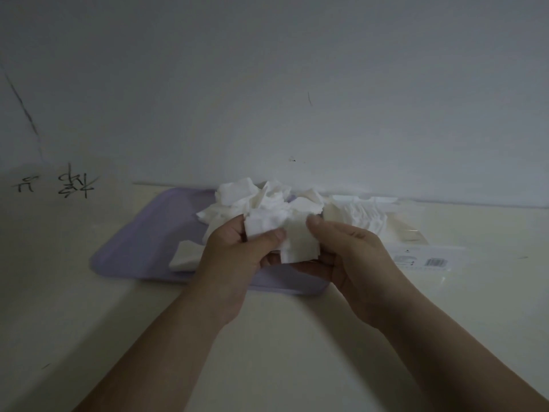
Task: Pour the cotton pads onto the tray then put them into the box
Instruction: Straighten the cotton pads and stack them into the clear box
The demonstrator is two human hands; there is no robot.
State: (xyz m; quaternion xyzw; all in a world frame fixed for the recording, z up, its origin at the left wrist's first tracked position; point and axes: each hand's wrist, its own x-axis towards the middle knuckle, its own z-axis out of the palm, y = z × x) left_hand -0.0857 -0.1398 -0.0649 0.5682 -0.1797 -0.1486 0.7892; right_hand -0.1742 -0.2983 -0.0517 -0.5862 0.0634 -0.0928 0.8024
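Head view, centre of frame: the left hand and right hand meet, both pinching one small bunch of cotton pads between thumbs and curled fingers, above the lilac tray. A loose pile of pads lies on the tray's far side. Right of centre, touching the tray, sits the clear box, a row of pads inside. Everything rests on a pale table.
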